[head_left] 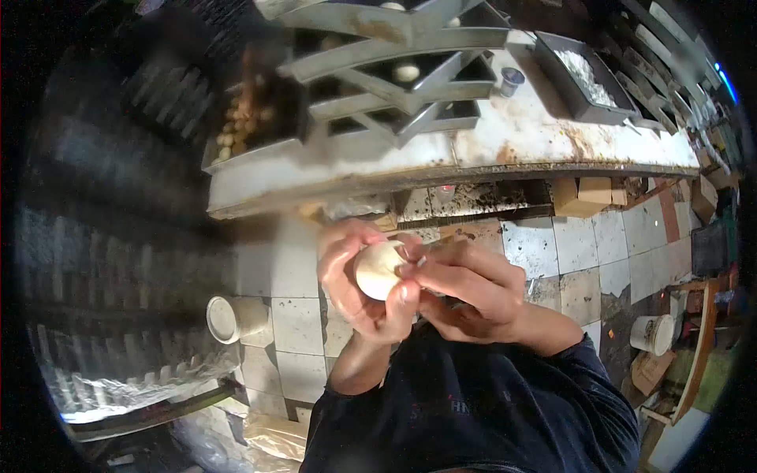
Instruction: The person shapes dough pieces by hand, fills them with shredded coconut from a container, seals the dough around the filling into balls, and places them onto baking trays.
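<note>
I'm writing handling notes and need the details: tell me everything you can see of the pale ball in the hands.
The pale ball is cream-coloured, rounded and mostly smooth, and looks like soft dough. Its upper right side seems less even where fingers meet it. The left hand cups it, while fingertips of the right hand touch its right edge. It is held in the air just beyond the dark shirt, above the tiled floor. Its underside is hidden.

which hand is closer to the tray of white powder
Right: the right hand is below and left of the tray of white powder in view; the left hand, cupping the pale ball, is farther left.
</note>
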Demonstrator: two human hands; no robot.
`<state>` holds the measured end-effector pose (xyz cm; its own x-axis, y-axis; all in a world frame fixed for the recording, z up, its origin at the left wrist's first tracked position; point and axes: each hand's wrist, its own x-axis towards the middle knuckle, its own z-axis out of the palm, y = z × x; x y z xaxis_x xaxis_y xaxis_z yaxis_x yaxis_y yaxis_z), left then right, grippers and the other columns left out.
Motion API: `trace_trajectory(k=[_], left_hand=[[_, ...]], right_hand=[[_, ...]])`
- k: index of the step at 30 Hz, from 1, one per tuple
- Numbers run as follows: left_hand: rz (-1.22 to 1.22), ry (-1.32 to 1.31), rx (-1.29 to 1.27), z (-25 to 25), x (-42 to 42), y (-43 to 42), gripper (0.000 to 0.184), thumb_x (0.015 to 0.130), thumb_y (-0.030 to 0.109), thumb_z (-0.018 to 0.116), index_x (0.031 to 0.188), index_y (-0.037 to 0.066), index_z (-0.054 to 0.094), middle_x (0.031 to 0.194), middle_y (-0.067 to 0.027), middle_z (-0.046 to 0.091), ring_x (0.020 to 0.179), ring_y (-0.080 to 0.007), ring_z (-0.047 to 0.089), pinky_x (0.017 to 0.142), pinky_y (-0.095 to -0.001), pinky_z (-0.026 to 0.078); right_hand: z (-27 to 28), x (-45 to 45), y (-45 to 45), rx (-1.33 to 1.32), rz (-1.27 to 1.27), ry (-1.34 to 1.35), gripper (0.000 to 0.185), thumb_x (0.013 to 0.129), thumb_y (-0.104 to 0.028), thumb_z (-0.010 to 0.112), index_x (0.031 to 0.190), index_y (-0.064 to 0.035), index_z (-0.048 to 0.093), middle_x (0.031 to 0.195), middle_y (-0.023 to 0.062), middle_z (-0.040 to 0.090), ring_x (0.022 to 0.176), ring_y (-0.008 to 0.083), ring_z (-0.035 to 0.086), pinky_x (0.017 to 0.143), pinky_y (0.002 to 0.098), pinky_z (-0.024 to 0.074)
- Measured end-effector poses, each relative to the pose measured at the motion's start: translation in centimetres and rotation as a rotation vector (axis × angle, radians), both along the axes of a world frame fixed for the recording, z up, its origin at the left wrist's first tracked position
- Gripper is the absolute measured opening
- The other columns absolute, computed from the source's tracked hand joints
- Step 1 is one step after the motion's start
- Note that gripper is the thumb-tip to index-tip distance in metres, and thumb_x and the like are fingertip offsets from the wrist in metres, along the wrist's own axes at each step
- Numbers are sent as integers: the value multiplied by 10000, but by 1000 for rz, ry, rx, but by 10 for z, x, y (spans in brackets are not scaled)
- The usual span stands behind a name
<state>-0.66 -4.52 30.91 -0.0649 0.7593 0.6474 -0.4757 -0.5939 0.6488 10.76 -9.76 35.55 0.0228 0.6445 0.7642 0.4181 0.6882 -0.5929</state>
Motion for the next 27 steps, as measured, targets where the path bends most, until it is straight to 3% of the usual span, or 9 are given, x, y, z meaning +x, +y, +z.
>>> trace_trajectory(k=[5, 8, 12, 13, 15, 17, 19, 20, 27], left_hand=[[-303, 21, -9, 8, -13, 25, 833, 567, 405, 934, 1202, 23, 555, 1082, -122, 519, 916, -186, 520, 765, -353, 513], [-96, 107, 369, 8, -14, 64, 320, 758, 290, 838, 723, 56, 622, 670, -32, 541, 663, -177, 536, 612, -323, 461], [13, 198, 99, -14, -29, 85, 359, 799, 105, 776, 608, 63, 475, 586, -30, 496, 539, -173, 474, 517, -313, 403], [264, 522, 119, -3, -28, 85, 359, 793, 34, 748, 586, 65, 457, 552, -31, 464, 513, -193, 461, 514, -322, 395], [224, 647, 96, -5, -15, 97, 277, 772, 47, 756, 631, 49, 518, 597, -37, 516, 514, -197, 461, 502, -333, 388], [72, -25, -646, -94, 21, 103, 233, 741, 178, 767, 859, 17, 647, 772, -76, 662, 693, -198, 633, 615, -323, 504], [-85, 455, -224, -16, 33, 123, 274, 725, 213, 771, 873, 14, 652, 820, -90, 687, 802, -213, 680, 676, -327, 532], [-139, 430, -250, -22, 42, 135, 307, 711, 228, 778, 889, 8, 658, 858, -94, 700, 792, -202, 685, 673, -325, 538], [-456, 323, -128, 24, 131, 188, 308, 702, 198, 769, 923, 16, 656, 837, -107, 690, 676, -219, 678, 606, -331, 541]], right_hand=[[-10, -12, 23, 65, 193, 147, 211, 783, -6, 727, 994, 12, 715, 890, 146, 690, 773, 224, 687, 721, 332, 582], [-19, -6, 42, -296, 354, 93, 154, 816, -10, 690, 968, 10, 688, 944, 161, 681, 785, 259, 672, 660, 352, 535], [-12, 10, 71, -233, 78, -253, 235, 795, 32, 664, 1027, -3, 665, 1083, 193, 638, 907, 304, 662, 725, 359, 544], [-7, 13, 80, -115, -4, -230, 210, 812, 1, 651, 1021, 18, 667, 1081, 216, 636, 923, 330, 662, 747, 395, 550], [-1, 22, 96, 144, 40, -202, 240, 832, -62, 641, 1044, 48, 658, 1123, 244, 624, 939, 355, 655, 764, 416, 555], [0, 28, 123, 278, 217, -292, 326, 846, -110, 616, 1138, 32, 644, 1221, 256, 593, 1040, 364, 633, 862, 437, 538], [9, 49, 142, 276, 205, -476, 343, 848, -141, 634, 1162, -4, 647, 1239, 216, 598, 1084, 345, 625, 926, 454, 514], [14, 63, 154, 311, 244, -440, 336, 864, -168, 631, 1142, 20, 634, 1224, 224, 589, 1091, 409, 604, 922, 502, 510], [65, 148, 201, 623, 111, -849, 338, 798, -189, 705, 1079, -5, 659, 1221, 205, 580, 1056, 375, 622, 850, 441, 576]])
